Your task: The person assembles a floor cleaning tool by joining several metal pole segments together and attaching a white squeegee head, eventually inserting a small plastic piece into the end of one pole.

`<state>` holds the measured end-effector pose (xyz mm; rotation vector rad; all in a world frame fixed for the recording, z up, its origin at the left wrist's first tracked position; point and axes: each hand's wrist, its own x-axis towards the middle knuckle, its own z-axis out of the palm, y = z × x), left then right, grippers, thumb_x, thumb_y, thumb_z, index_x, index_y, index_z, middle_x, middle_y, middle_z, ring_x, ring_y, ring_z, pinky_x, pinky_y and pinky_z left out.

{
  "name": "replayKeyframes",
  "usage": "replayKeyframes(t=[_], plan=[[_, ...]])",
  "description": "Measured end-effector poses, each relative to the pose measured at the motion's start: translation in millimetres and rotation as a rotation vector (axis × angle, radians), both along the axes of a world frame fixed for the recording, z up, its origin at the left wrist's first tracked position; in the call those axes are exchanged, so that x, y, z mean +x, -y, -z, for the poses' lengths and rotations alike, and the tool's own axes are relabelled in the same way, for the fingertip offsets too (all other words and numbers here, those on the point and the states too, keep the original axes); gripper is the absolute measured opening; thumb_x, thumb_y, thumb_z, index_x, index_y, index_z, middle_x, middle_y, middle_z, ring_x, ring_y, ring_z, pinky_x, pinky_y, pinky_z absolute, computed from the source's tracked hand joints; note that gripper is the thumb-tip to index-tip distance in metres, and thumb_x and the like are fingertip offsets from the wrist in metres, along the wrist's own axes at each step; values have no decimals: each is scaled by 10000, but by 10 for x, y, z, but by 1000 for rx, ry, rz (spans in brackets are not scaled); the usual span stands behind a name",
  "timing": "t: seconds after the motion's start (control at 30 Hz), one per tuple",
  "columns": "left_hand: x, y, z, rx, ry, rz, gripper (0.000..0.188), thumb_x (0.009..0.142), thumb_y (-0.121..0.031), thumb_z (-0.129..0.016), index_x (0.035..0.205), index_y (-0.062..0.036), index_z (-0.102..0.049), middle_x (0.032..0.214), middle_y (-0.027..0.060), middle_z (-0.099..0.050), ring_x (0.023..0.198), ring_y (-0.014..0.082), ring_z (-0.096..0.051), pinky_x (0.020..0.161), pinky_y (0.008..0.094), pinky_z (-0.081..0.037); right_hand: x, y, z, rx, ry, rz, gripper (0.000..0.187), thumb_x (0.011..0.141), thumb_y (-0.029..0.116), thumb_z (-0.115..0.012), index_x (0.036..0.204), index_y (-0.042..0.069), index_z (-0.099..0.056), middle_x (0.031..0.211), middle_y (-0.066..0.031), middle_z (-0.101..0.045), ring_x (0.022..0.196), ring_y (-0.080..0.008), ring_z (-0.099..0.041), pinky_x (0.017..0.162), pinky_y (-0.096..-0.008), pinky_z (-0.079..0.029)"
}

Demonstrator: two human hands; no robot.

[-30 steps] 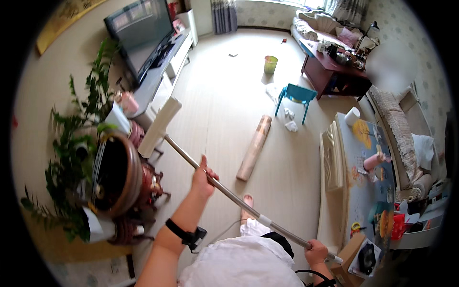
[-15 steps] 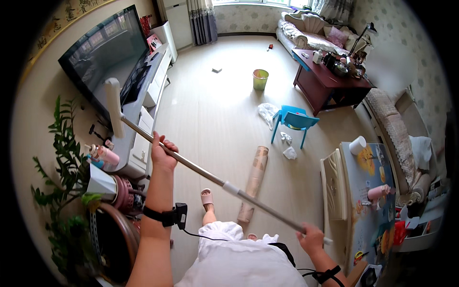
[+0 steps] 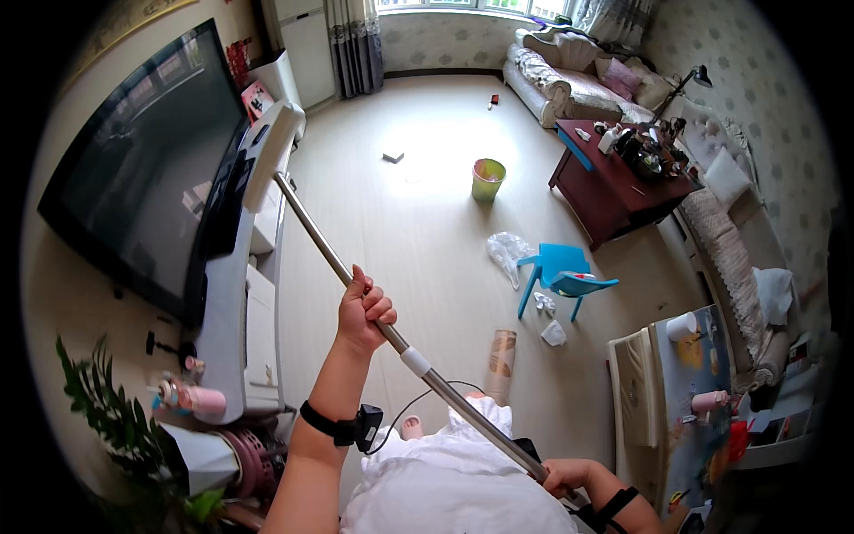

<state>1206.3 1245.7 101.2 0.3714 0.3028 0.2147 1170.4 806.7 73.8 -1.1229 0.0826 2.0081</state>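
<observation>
One long metal mop pole runs from the near right up to the far left, ending in one flat white mop head. The head rests against the front edge of the white television cabinet, just below the large dark television.

The left hand is closed fully round the pole at about mid-length, fingers wrapped and thumb over. The right hand is closed round the near end of the pole, low in the picture and partly cut off by the edge.

Judged step: wiping along the cabinet front with the mop head raised off the floor. The next stroke would call for both hands keeping their hold while steering the head along the edge, clear of the screen.

Count of other items:
- one green bin on the far floor;
- one blue child's chair to the right;
- one rolled mat near the person's feet;
- one dark red coffee table, far right;
- one sofa along the far wall;
- one potted plant, near left.
</observation>
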Motion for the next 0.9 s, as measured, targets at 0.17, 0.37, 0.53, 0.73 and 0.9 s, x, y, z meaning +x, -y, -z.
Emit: replayKeyframes(t=[0.17, 0.37, 0.53, 0.73, 0.9], plan=[[1140, -735, -338, 158, -402, -304, 369, 798, -423, -532, 800, -116, -327, 504, -54, -235, 389, 59, -219, 388, 219, -233, 692, -825, 99, -93, 1708, -78, 369, 656, 206, -648, 981, 74, -532, 625, -97, -535, 513, -239, -522, 499, -335, -423], [2617, -1416, -329, 244, -451, -287, 333, 810, -394, -529, 782, -129, -329, 490, -57, -225, 391, 58, -230, 393, 216, -249, 1836, -1308, 561, -257, 1540, 58, 201, 605, 121, -664, 763, 83, -546, 572, -59, -529, 489, -204, -511, 465, -303, -409], [3749, -1927, -527, 229, -275, -146, 351, 783, -410, -558, 789, -137, -338, 475, -64, -220, 375, 51, -231, 366, 200, -233, 3316, -1573, 192, 22, 287, 43, 194, 648, 62, -649, 826, 29, -579, 640, 2, -522, 597, -98, -495, 543, -234, -404], [5151, -2535, -682, 165, -471, -337, 313, 795, -384, -552, 757, -132, -369, 476, -65, -267, 369, 46, -262, 365, 195, -254, 4675, -2226, -57, -251, 983, 124, 316, 615, 124, -674, 902, 41, -573, 644, -47, -538, 593, -190, -529, 542, -297, -429], [6367, -3267, -700, 132, -366, -358, 291, 808, -364, -539, 763, -135, -365, 475, -64, -261, 371, 51, -264, 369, 191, -251, 5652, -3206, -9, -493, 1935, 186, 215, 607, 155, -667, 784, 60, -589, 614, -124, -550, 600, -298, -540, 563, -364, -442]])
